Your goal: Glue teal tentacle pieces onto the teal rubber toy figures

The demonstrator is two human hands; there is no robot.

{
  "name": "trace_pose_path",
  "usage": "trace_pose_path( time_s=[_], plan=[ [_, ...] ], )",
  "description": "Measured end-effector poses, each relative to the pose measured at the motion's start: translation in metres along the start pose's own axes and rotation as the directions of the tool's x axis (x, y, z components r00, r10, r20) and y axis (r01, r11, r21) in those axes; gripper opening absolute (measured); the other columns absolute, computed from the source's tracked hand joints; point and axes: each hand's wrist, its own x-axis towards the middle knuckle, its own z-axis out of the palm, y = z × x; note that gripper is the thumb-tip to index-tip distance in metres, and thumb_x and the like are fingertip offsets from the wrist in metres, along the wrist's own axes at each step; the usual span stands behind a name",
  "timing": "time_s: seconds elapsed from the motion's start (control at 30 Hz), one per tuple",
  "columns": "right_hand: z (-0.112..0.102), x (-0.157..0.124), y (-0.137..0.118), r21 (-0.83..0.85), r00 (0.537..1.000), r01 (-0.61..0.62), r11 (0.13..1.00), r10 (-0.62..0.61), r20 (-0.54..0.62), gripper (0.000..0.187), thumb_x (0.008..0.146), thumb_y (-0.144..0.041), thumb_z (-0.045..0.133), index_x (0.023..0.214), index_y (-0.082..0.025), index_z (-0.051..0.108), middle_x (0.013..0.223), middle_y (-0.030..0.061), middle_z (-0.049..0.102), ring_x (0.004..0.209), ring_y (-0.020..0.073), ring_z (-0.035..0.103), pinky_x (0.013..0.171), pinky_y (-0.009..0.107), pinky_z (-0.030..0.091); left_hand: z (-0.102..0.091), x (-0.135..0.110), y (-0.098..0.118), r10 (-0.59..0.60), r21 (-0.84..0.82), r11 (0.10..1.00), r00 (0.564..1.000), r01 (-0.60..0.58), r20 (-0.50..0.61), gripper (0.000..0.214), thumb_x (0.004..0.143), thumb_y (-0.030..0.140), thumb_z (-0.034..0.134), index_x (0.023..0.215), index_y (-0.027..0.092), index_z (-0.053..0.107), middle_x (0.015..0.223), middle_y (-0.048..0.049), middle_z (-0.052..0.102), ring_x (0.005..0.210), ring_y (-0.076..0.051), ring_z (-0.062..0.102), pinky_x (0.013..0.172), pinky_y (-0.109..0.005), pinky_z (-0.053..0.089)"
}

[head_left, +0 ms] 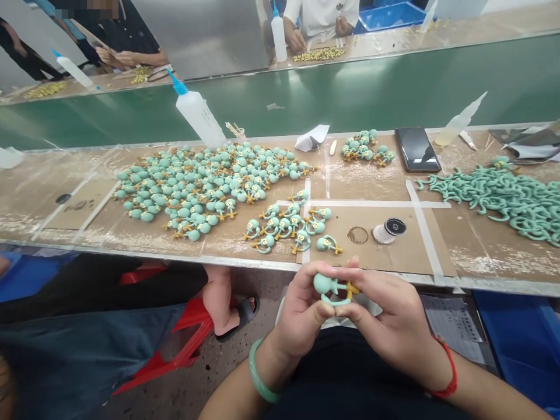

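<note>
Between both hands, just in front of the bench edge, is a small mint-green figurine (324, 284) with a round head, a curved arm piece and a mustard-yellow base. My left hand (300, 312) pinches it at the head side, with a green bangle on the wrist. My right hand (387, 318) grips the yellow end and the curved piece, a red cord around its wrist. Beyond my hands lies a small group of similar figurines (284, 224) with curved arms. A white spool with a black top (389, 230) stands on the cardboard (376, 256), beside a brown ring (357, 235).
A big heap of figurines (188, 181) covers the bench's left part; curved green pieces (516, 198) are piled right. A blue-tipped bottle (199, 114), a phone (417, 150) and a smaller bottle (459, 122) line the back. A seated person's leg (219, 297) and red stool (192, 332) are left.
</note>
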Motion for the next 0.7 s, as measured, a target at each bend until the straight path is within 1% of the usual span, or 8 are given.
trace_pose_path(
  time_s=[0.1, 0.17, 0.23, 0.3, 0.4, 0.53, 0.6, 0.7],
  plan=[
    [0.000, 0.002, 0.003, 0.015, 1.000, -0.014, 1.000, 0.013, 0.015, 0.029, 0.092, -0.027, 0.065, 0.120, -0.020, 0.065, 0.094, 0.0063, 0.073, 0.080, 0.0191, 0.070, 0.071, 0.026, 0.054, -0.003, 0.000, 0.000, -0.001, 0.010, 1.000, 1.000, 0.001, -0.007, 0.032, 0.089, 0.035, 0.065, 0.119, 0.028, 0.057, 0.135, -0.0084, 0.063, 0.131, -0.028, 0.053, 0.106, -0.046, 0.044],
    [0.001, 0.003, 0.005, 0.017, 1.000, 0.000, 1.000, -0.001, 0.030, 0.029, 0.092, -0.028, 0.065, 0.121, -0.020, 0.064, 0.097, 0.0070, 0.073, 0.083, 0.0198, 0.070, 0.072, 0.026, 0.055, -0.005, 0.000, 0.000, -0.004, 0.008, 1.000, 1.000, 0.004, -0.005, 0.031, 0.089, 0.035, 0.065, 0.118, 0.028, 0.057, 0.135, -0.0080, 0.063, 0.130, -0.028, 0.054, 0.106, -0.046, 0.045],
    [0.002, 0.004, 0.007, -0.002, 0.999, 0.009, 1.000, -0.009, 0.035, 0.028, 0.093, -0.030, 0.064, 0.119, -0.020, 0.065, 0.099, 0.0080, 0.073, 0.086, 0.0206, 0.070, 0.072, 0.026, 0.056, -0.007, 0.000, -0.001, -0.018, 0.004, 1.000, 1.000, 0.018, -0.017, 0.032, 0.088, 0.036, 0.066, 0.117, 0.028, 0.057, 0.132, -0.0082, 0.066, 0.130, -0.029, 0.054, 0.106, -0.048, 0.045],
    [0.003, 0.004, 0.009, -0.031, 1.000, 0.011, 0.999, -0.011, 0.023, 0.027, 0.094, -0.034, 0.063, 0.116, -0.019, 0.066, 0.096, 0.0081, 0.073, 0.084, 0.0211, 0.071, 0.069, 0.026, 0.056, -0.009, 0.000, -0.001, -0.032, 0.003, 0.999, 0.999, 0.032, -0.033, 0.033, 0.087, 0.037, 0.067, 0.117, 0.028, 0.057, 0.127, -0.0075, 0.068, 0.131, -0.029, 0.053, 0.107, -0.050, 0.044],
    [0.006, 0.006, 0.013, -0.042, 1.000, 0.013, 0.999, -0.012, 0.029, 0.027, 0.094, -0.035, 0.062, 0.117, -0.020, 0.066, 0.094, 0.0072, 0.073, 0.081, 0.0208, 0.071, 0.069, 0.026, 0.057, -0.012, 0.001, -0.001, -0.031, 0.004, 1.000, 0.999, 0.031, -0.039, 0.031, 0.087, 0.037, 0.067, 0.116, 0.030, 0.058, 0.127, -0.0052, 0.069, 0.130, -0.027, 0.054, 0.107, -0.047, 0.043],
    [0.008, 0.008, 0.017, -0.018, 0.999, 0.016, 1.000, -0.015, 0.040, 0.029, 0.094, -0.033, 0.062, 0.121, -0.023, 0.064, 0.098, 0.0062, 0.073, 0.085, 0.0203, 0.071, 0.071, 0.026, 0.057, -0.014, 0.003, -0.001, -0.015, 0.011, 1.000, 0.999, 0.015, -0.050, 0.032, 0.087, 0.036, 0.067, 0.116, 0.028, 0.058, 0.128, -0.0067, 0.068, 0.132, -0.027, 0.052, 0.108, -0.046, 0.042],
    [0.007, 0.008, 0.018, -0.024, 0.999, 0.010, 1.000, -0.009, 0.032, 0.027, 0.095, -0.033, 0.062, 0.119, -0.022, 0.065, 0.097, 0.0063, 0.073, 0.084, 0.0201, 0.071, 0.071, 0.025, 0.057, -0.014, 0.004, 0.000, -0.021, 0.005, 1.000, 0.999, 0.021, -0.046, 0.032, 0.087, 0.036, 0.067, 0.118, 0.029, 0.058, 0.131, -0.0064, 0.066, 0.131, -0.026, 0.053, 0.107, -0.042, 0.043],
    [0.006, 0.008, 0.020, -0.033, 0.998, 0.014, 0.999, -0.012, 0.055, 0.028, 0.094, -0.034, 0.062, 0.118, -0.020, 0.065, 0.094, 0.0064, 0.073, 0.081, 0.0196, 0.071, 0.069, 0.025, 0.057, -0.015, 0.005, -0.001, -0.026, -0.005, 1.000, 0.999, 0.026, -0.024, 0.032, 0.088, 0.035, 0.065, 0.119, 0.032, 0.058, 0.133, -0.0038, 0.065, 0.132, -0.023, 0.052, 0.107, -0.038, 0.042]
  ],
)
